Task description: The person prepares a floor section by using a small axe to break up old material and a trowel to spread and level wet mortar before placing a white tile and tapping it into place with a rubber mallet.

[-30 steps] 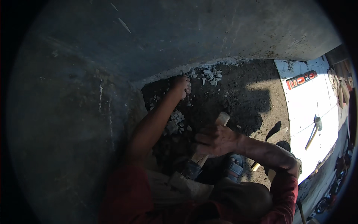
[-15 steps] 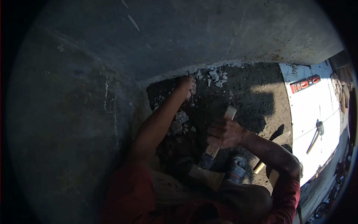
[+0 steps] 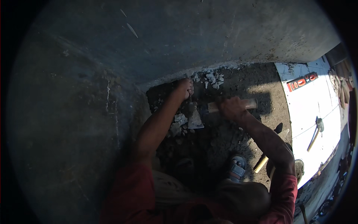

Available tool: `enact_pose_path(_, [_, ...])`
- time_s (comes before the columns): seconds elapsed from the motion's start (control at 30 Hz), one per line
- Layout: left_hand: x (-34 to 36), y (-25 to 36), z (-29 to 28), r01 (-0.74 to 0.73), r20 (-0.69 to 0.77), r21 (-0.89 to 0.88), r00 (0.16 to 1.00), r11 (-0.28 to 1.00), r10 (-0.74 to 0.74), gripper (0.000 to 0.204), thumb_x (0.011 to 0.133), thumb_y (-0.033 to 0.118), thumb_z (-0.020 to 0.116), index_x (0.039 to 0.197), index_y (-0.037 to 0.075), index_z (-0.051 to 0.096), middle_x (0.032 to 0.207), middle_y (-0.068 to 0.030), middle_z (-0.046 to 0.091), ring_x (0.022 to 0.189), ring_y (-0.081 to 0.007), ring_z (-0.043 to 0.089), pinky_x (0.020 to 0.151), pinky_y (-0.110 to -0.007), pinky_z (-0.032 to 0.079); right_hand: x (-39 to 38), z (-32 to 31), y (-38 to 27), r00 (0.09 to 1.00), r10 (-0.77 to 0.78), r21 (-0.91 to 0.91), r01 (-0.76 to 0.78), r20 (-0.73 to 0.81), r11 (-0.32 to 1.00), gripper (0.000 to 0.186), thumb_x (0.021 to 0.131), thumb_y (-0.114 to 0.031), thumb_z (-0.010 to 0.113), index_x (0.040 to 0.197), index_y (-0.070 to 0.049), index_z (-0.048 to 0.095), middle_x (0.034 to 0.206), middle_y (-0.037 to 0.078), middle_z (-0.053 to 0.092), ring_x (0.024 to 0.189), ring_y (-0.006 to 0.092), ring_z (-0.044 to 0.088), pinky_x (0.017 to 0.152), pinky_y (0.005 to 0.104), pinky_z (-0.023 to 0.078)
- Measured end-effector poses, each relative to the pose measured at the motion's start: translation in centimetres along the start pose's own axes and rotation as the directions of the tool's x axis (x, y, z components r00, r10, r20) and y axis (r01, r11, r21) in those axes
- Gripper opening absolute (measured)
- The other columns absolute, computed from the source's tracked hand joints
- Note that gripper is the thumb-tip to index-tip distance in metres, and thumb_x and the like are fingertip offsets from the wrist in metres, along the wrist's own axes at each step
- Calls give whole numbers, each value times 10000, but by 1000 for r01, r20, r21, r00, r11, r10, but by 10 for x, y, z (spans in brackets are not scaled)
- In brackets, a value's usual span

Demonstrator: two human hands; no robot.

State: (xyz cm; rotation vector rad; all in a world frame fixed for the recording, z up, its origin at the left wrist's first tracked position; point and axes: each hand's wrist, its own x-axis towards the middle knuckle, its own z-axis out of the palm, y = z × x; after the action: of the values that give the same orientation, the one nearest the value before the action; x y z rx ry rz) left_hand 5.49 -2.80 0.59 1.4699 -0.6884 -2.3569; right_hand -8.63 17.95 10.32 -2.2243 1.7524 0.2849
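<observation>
Gripping one thin rod (image 3: 191, 98), the left hand (image 3: 184, 88) is closed near the foot of the far wall (image 3: 186, 48). One hatchet (image 3: 195, 118) has its head just at the rod's near end; whether they touch, I cannot tell. To the right, the right hand (image 3: 233, 108) is closed around the hatchet's handle. Farther right, on white tiles (image 3: 309, 108), lie one red level (image 3: 302, 81), its print too small to read, and, nearer, one mallet (image 3: 319, 125).
</observation>
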Motion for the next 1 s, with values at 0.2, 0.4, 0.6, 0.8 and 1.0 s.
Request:
enact_pose_path(0.2, [-6, 3, 3, -2, -13, 24, 1000, 1000, 2, 302, 956, 281, 411, 695, 130, 402, 521, 49, 294, 398, -88, 245, 367, -255, 215, -30, -7, -59, 674, -583, -81, 620, -453, 780, 124, 789, -201, 570, 812, -82, 597, 732, 42, 607, 627, 243, 620, 513, 391, 492])
enact_pose_path(0.4, [0, 5, -2, -71, -39, 33, 997, 997, 72, 296, 950, 294, 432, 705, 127, 421, 538, 44, 303, 411, -95, 257, 379, -260, 209, 2, -1, 2, 977, -97, -10, 97, -187, 995, 202, 765, -259, 597, 872, -87, 588, 741, 57, 625, 626, 271, 636, 552, 406, 511])
enact_pose_path(0.6, [-6, -2, 8, -25, -44, -11, 999, 1000, 24, 206, 903, 185, 442, 712, 109, 438, 557, 25, 345, 399, -100, 306, 365, -258, 219, -28, -3, -48, 577, -653, -116, 699, -490, 705, 177, 730, -218, 599, 823, -68, 589, 751, 58, 623, 601, 238, 636, 473, 349, 478])
enact_pose_path(0.8, [-4, 2, -19, -52, -49, 54, 997, 997, 55, 286, 945, 308, 455, 756, 94, 445, 550, 32, 330, 403, -94, 275, 370, -254, 220, -8, -25, -37, 996, -78, 63, 74, 53, 995, 294, 832, -224, 513, 1052, -39, 572, 727, 96, 660, 634, 266, 664, 553, 397, 519])
enact_pose_path(1.0, [3, -8, 12, -65, -14, 46, 998, 997, 65, 300, 955, 308, 429, 745, 95, 437, 544, 36, 322, 402, -90, 264, 371, -255, 219, -9, 15, -26, 725, -553, -110, 563, -411, 819, 238, 660, -272, 648, 793, -82, 598, 699, 51, 607, 663, 211, 643, 508, 357, 506])
